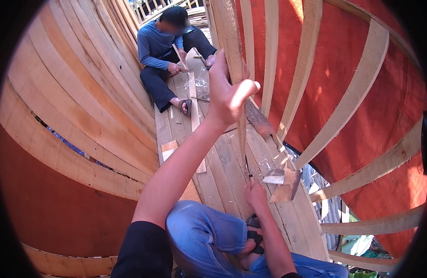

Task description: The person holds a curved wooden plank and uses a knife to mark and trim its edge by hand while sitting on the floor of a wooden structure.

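Observation:
My left hand (227, 95) is raised in front of me, closed around a long wooden strip (233, 39) that stands nearly upright. The strip narrows toward its lower end, above the plank floor. Low down, my right hand (256, 194) is closed on a thin-bladed hand tool (248, 169). Its dark blade points up along the strip's lower end, and a black collar shows just above my fingers. Most of the handle is hidden in my fist, so the exact kind of tool is unclear. Pale shavings lie around this spot.
A seated person (162, 46) in blue works on a pale board ahead. Curved ribs (352, 92) rise at right before red sheeting (385, 78); a planked wall (74, 88) curves up at left. Wood offcuts (287, 185) lie near my right hand. Gaps open beyond the floor's right edge.

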Demonstrator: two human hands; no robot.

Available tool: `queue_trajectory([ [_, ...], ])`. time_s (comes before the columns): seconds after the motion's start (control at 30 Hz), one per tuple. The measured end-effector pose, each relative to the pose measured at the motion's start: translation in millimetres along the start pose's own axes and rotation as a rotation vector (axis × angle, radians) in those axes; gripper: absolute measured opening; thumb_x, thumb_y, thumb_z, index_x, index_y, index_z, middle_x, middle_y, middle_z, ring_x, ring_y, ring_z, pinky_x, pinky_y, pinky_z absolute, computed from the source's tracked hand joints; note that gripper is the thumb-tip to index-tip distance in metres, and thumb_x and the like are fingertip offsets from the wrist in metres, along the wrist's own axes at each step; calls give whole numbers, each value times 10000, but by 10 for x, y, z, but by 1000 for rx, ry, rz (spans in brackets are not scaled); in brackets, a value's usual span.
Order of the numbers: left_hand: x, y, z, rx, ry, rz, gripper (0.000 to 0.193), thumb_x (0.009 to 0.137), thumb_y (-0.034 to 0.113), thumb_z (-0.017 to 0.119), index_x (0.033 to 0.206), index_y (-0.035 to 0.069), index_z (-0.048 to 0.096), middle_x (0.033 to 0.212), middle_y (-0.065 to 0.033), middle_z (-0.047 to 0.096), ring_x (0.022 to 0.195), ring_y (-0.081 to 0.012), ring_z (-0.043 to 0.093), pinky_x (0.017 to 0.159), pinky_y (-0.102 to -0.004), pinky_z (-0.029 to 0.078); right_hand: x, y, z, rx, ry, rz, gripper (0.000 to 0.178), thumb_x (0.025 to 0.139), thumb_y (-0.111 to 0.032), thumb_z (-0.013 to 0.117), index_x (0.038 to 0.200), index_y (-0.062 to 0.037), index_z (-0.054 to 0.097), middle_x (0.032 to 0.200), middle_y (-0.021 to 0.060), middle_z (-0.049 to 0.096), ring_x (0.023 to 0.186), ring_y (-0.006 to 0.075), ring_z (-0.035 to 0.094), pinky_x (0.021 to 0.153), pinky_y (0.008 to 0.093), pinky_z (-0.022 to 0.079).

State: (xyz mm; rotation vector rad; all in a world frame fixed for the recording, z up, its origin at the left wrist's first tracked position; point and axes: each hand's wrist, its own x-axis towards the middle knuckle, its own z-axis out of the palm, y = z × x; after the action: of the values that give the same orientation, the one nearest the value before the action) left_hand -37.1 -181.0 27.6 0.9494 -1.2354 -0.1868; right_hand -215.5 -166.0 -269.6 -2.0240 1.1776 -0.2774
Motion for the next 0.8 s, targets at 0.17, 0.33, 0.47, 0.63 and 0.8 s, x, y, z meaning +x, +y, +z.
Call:
queue_trajectory([
  [0.17,-76,20,-62,-23,49,-56,315,620,84,625,878,17,458,692,6,427,645,-94,415,605,-247,346,-118,-633,-398,295,169,-96,329,954,-222,466,1127,58,485,854,326,630,851,505,609,769,575,470],
  [0.33,-51,23,8,-11,82,-1,311,611,94,634,856,24,454,671,7,417,620,-93,408,587,-247,345,-6,6,135,-68,-19,21,309,980,-254,448,1064,39,499,846,314,624,850,492,610,719,562,453],
  [0.47,-72,60,-13,-10,48,14,348,602,138,626,884,23,458,679,-8,424,618,-100,415,575,-245,353,-103,-141,-47,70,53,-54,316,975,-238,450,1063,63,493,803,339,610,782,514,600,669,569,459],
  [0.63,-183,114,-121,69,64,-27,400,588,197,604,918,24,460,696,-26,430,617,-106,408,562,-240,356,-224,-842,-505,322,232,-131,342,979,-257,438,1046,74,492,800,351,611,796,530,597,705,580,472],
  [0.8,-145,101,-3,-44,37,-14,397,589,159,627,920,36,447,698,-14,415,621,-98,401,560,-242,344,-105,23,90,-30,57,-10,303,986,-247,436,1025,51,468,755,337,603,760,524,594,665,581,456],
])
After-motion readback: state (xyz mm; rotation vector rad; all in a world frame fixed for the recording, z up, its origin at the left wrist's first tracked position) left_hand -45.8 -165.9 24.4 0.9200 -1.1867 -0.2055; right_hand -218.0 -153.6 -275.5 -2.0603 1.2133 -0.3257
